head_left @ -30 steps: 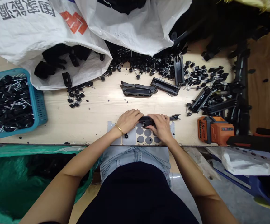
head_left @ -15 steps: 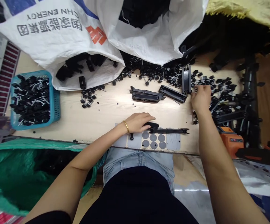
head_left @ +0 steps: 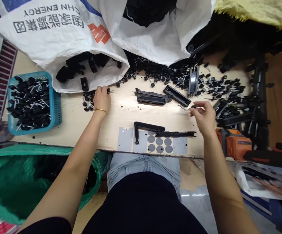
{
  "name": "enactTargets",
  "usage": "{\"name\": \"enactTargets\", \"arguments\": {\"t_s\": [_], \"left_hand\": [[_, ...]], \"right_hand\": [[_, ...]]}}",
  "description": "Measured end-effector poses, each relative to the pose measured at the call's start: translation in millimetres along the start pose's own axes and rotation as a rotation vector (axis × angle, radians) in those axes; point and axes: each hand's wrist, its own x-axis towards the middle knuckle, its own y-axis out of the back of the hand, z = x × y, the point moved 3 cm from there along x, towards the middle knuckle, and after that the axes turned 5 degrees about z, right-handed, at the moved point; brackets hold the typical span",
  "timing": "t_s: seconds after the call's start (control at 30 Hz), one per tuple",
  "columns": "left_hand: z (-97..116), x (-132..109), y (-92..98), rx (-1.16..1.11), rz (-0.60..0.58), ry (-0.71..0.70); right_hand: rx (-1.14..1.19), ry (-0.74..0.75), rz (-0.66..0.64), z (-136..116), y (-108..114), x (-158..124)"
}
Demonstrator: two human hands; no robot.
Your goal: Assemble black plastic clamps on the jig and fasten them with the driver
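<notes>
My left hand [head_left: 102,100] reaches down over a small cluster of black-headed screws [head_left: 88,105] beside the white sack's mouth; its fingertips are hidden. Between the thumb and fingers of my right hand [head_left: 204,117] is a black-headed screw [head_left: 193,106], its metal shank pointing left. A jointed black arm [head_left: 149,126] lies across grey plates [head_left: 125,139] at the table's front edge, touched by neither hand. Further back rest a folded black arm assembly [head_left: 153,97], a black channel piece [head_left: 178,96] and an upright channel piece [head_left: 193,81] with a metal rod inside.
A blue basket [head_left: 58,112] full of screws stands at the left. White sacks [head_left: 43,32] line the back. Loose screws [head_left: 228,86] spread over the right side, near an orange power tool [head_left: 238,144]. A green bag [head_left: 6,182] hangs below left. Someone's hand [head_left: 277,190] shows at lower right.
My left hand has let go of the black arm and moved left and back to the small screw cluster. My right hand has come forward and left from the pile with a screw.
</notes>
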Motion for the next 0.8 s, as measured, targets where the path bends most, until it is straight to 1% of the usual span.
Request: {"name": "enactTargets", "arguments": {"t_s": [0.03, 0.1, 0.13, 0.2, 0.27, 0.33, 0.4, 0.5, 0.57, 0.63, 0.7, 0.8], "left_hand": [[2, -6, -2.9, -0.023, -0.013, -0.020], [6, -19, -7.4, -0.073, -0.025, -0.063], [8, -26, -8.3, -0.096, -0.020, -0.081], [11, -41, -5.3, -0.142, 0.016, -0.098], [16, -57, 4.7, -0.223, 0.057, -0.097], [24, -73, 19.5, -0.343, 0.051, -0.112], [36, -88, 34.3, -0.448, -0.008, -0.162], [56, -106, 46.3, -0.497, -0.106, -0.285], [64, -111, 45.1, -0.481, -0.126, -0.355], [68, -112, 39.8, -0.449, -0.110, -0.406], [70, -111, 34.8, -0.398, -0.086, -0.442], [75, -113, 32.3, -0.274, -0.091, -0.487]], "right_hand": [[0.062, -0.019, -0.065, -7, -6, -14], [0.110, -0.019, -0.194, -20, -19, -41], [0.097, 0.011, -0.234, -26, -25, -52], [0.012, 0.119, -0.257, -35, -34, -71], [-0.113, 0.263, -0.232, -41, -38, -84], [-0.231, 0.393, -0.208, -47, -40, -92], [-0.331, 0.493, -0.216, -53, -41, -97], [-0.442, 0.590, -0.308, -60, -45, -103], [-0.472, 0.622, -0.347, -62, -47, -105], [-0.483, 0.619, -0.327, -63, -49, -106], [-0.484, 0.586, -0.302, -64, -50, -106], [-0.506, 0.527, -0.322, -67, -54, -108]]}}
